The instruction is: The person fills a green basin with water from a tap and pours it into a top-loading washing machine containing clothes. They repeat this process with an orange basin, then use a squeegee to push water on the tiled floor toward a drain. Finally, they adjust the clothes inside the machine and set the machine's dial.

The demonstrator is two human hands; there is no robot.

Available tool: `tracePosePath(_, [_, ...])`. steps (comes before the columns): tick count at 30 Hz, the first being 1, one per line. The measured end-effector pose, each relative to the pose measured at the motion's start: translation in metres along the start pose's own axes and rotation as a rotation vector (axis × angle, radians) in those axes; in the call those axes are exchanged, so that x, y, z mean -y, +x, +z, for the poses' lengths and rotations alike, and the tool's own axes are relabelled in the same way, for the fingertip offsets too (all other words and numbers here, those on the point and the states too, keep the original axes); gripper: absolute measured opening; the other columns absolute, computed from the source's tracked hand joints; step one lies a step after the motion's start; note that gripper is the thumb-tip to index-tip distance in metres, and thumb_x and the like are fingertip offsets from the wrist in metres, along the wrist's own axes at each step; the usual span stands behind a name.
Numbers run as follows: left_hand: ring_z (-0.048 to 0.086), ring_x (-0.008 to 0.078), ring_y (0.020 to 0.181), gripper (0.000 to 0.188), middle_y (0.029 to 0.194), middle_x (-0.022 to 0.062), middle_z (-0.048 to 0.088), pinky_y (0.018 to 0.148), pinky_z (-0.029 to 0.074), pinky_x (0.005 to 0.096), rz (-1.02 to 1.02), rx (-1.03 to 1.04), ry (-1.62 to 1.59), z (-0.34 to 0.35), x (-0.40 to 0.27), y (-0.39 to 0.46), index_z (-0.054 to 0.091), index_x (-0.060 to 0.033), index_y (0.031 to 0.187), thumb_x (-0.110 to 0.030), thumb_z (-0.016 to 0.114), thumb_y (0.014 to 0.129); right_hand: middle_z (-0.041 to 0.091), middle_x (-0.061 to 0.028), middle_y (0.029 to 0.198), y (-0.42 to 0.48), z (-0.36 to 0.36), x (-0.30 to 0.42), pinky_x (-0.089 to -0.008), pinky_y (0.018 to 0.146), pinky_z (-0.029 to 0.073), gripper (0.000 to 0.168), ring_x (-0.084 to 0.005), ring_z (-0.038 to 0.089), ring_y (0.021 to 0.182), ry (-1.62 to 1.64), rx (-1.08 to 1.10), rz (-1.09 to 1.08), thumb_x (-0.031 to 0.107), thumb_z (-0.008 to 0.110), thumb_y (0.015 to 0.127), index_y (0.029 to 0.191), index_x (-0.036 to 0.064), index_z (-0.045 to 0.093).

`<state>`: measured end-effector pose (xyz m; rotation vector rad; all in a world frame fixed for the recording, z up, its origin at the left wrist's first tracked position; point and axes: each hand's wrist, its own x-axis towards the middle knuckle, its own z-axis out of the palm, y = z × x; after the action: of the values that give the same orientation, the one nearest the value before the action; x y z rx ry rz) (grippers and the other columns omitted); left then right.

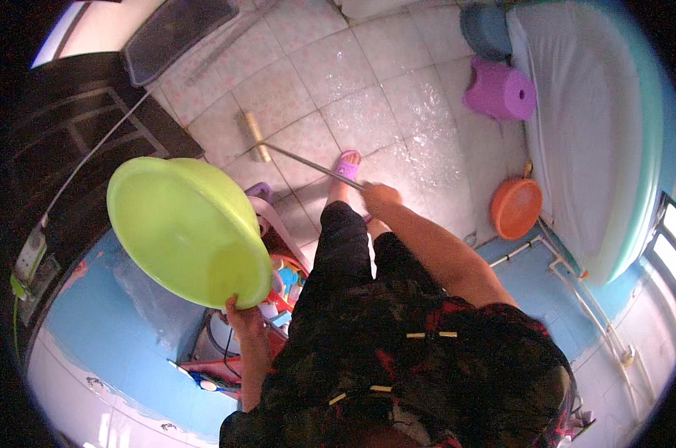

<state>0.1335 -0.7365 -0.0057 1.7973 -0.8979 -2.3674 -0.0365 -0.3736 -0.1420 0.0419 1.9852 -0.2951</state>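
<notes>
A large lime-green plastic basin (175,224) is tilted up on its side, its hollow facing me. My left hand (244,319) grips its rim at the lower end, the thumb over the edge. In my right hand (381,199) is the metal pole (310,162) of a floor mop or brush. Its narrow yellow head (258,137) rests on the pale floor tiles (282,84). My foot in a pink slipper (347,164) stands close by the pole. What lies behind the basin is partly hidden.
Water glistens on the tiles ahead. To the right are a purple plastic stool (500,89), an orange basin (516,208), a grey tub (485,31) and a large white-and-green inflatable-looking pool (590,140). Dark cabinets (91,129) and a power strip (31,252) with its cord are left.
</notes>
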Motion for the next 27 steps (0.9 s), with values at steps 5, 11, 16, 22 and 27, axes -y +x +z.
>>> tracePosePath(5, [0.047,0.0304,0.103,0.046,0.115,0.0145,0.048,0.090,0.037,0.0427,0.055,0.059,0.055,0.004,-0.002,-0.009,0.040,-0.0010,0.117,-0.017,0.050,0.076,0.059,-0.0143,0.100,0.090,0.038,0.019,-0.0384,0.076,0.046,0.030,-0.0298,0.057,0.092,0.019,-0.180,0.128,0.025,0.044,0.080,0.100,0.008,0.058])
tracePosePath(11, [0.048,0.0257,0.104,0.041,0.113,0.0119,0.050,0.092,0.038,0.0386,-0.017,0.036,-0.031,0.006,0.015,-0.021,0.044,-0.0007,0.113,-0.007,0.051,0.073,0.057,-0.0162,0.101,-0.006,0.042,-0.115,-0.0418,0.082,0.041,0.033,-0.0314,0.052,0.098,0.262,-0.076,0.261,0.034,0.040,0.082,0.100,0.012,0.056])
tracePosePath(16, [0.048,0.0261,0.105,0.041,0.114,0.0124,0.050,0.094,0.037,0.0390,0.032,0.186,-0.020,0.002,0.053,-0.027,0.042,0.0004,0.114,-0.004,0.050,0.074,0.057,-0.0208,0.096,-0.092,0.112,-0.241,-0.0425,0.083,0.040,0.036,-0.0375,0.052,0.094,0.467,-0.255,0.412,0.035,0.040,0.082,0.095,0.008,0.058])
tracePosePath(22, [0.048,0.0260,0.106,0.039,0.114,0.0129,0.050,0.094,0.038,0.0376,-0.037,0.271,-0.100,0.023,0.095,-0.053,0.042,0.0021,0.114,-0.005,0.048,0.076,0.057,-0.0218,0.096,-0.205,0.213,-0.340,-0.0404,0.084,0.041,0.040,-0.0363,0.053,0.096,0.513,-0.150,0.537,0.036,0.041,0.081,0.096,0.003,0.059])
tracePosePath(27, [0.050,0.0241,0.100,0.034,0.110,0.0131,0.051,0.086,0.043,0.0334,-0.229,0.299,0.072,0.012,0.092,-0.038,0.044,0.0026,0.110,-0.006,0.048,0.077,0.057,-0.0216,0.098,-0.266,0.262,-0.367,-0.0415,0.083,0.041,0.038,-0.0360,0.053,0.095,0.653,-0.206,0.881,0.035,0.042,0.082,0.094,0.004,0.060])
